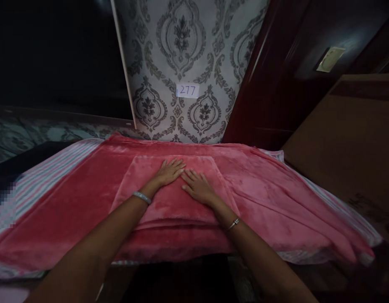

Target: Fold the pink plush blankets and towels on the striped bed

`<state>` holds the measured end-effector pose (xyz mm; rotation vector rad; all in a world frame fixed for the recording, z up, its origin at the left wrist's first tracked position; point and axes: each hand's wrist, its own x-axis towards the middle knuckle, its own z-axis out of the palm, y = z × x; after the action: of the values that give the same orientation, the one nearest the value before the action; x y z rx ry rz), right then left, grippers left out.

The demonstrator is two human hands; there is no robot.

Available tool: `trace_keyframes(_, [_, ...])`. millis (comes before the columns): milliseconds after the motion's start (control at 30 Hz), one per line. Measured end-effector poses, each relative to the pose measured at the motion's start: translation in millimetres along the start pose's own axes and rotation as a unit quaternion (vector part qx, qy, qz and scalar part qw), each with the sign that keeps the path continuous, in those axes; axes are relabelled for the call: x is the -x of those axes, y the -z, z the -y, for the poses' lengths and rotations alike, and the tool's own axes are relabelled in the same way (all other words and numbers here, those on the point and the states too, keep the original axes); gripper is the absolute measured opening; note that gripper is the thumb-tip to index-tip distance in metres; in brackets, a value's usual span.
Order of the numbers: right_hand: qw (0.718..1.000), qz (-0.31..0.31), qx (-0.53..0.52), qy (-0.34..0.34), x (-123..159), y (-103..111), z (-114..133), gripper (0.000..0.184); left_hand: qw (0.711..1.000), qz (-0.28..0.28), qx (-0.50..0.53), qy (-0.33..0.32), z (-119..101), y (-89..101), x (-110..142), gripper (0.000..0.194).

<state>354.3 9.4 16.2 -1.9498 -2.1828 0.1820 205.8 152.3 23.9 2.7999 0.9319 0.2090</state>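
Both palms lie flat on a pink plush garment (182, 202), whose squarish front panel, perhaps a pocket, sits in the middle. My left hand (169, 171) rests on the upper part of that panel with its fingers stretched out toward the right. Close beside it, my right hand (197, 185) presses on the panel with fingers spread, pointing up and left. The fingertips of the two hands nearly touch. Plush folds spread out to the right of the panel, and a seam runs along the left side. Neither hand grips the fabric.
Under the plush lies a striped cloth (60, 162), showing at both sides. A dark screen (52, 59) stands back left before patterned wallpaper (182, 54) bearing a paper label (187, 90). A cardboard box (349, 160) is at the right, beside a dark red door or panel (276, 84).
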Motion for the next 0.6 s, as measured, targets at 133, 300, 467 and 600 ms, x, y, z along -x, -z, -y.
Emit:
trace_keyframes(133, [0.998, 0.039, -0.034, 0.043, 24.4, -0.8, 1.8, 0.057, 1.000, -0.007, 0.002, -0.011, 7.1, -6.9, 0.1, 0.054])
trace_keyframes(300, [0.993, 0.059, -0.067, 0.079, 72.5, -2.4, 14.0, 0.056, 1.000, -0.010, 0.001, -0.013, 9.1, -9.3, -1.8, 0.054])
trace_keyframes(467, [0.988, 0.078, -0.084, 0.100, 117.3, -2.7, 25.4, 0.059, 1.000, -0.015, 0.002, -0.013, 6.4, -7.2, -0.5, 0.054])
trace_keyframes(600, [0.984, 0.055, -0.122, 0.121, 132.5, 0.6, 24.8, 0.057, 1.000, -0.014, -0.003, -0.011, 1.7, -5.3, 1.8, 0.055])
